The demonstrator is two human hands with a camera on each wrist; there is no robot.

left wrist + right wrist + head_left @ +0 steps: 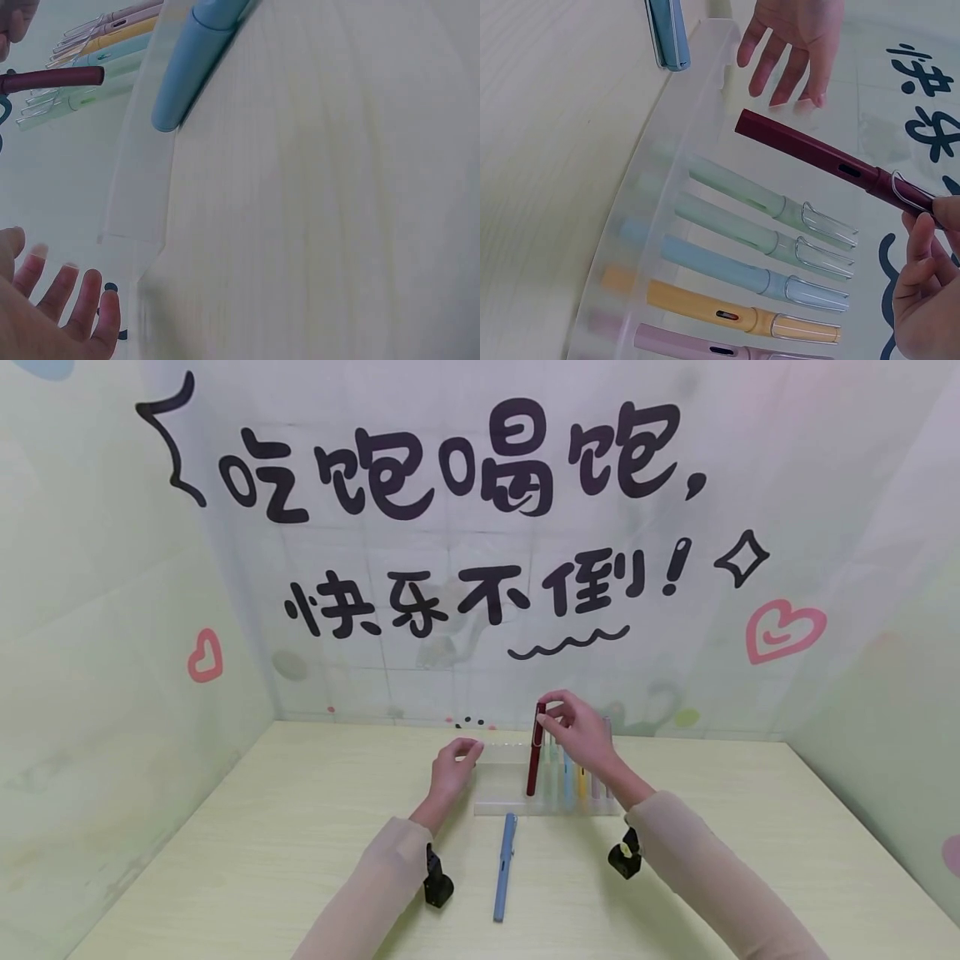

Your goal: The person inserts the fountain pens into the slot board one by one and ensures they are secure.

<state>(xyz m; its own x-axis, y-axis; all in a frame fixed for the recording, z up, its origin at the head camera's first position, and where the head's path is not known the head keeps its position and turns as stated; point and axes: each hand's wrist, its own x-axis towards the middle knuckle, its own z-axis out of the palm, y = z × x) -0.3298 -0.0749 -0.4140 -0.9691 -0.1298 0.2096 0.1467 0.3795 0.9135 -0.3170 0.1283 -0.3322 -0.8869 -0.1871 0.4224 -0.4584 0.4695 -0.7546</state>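
Observation:
My right hand (581, 731) pinches a dark red fountain pen (536, 752) by its clipped cap end, in front of a clear pen rack (502, 808). In the right wrist view the pen (810, 154) slants, its barrel end pointing toward my left hand. At the rack's left end is my left hand (453, 768), its fingers (787, 71) fairly straight and their tips right at the rack's edge. Several pens stand in the rack, among them a green pen (735, 184), a light blue pen (712, 262) and a yellow pen (697, 305).
A blue pen (505, 868) lies on the pale wooden table (300, 860) in front of the rack. Behind stands a wall sheet (420, 685) with large black lettering. Black wrist cameras sit below both sleeves.

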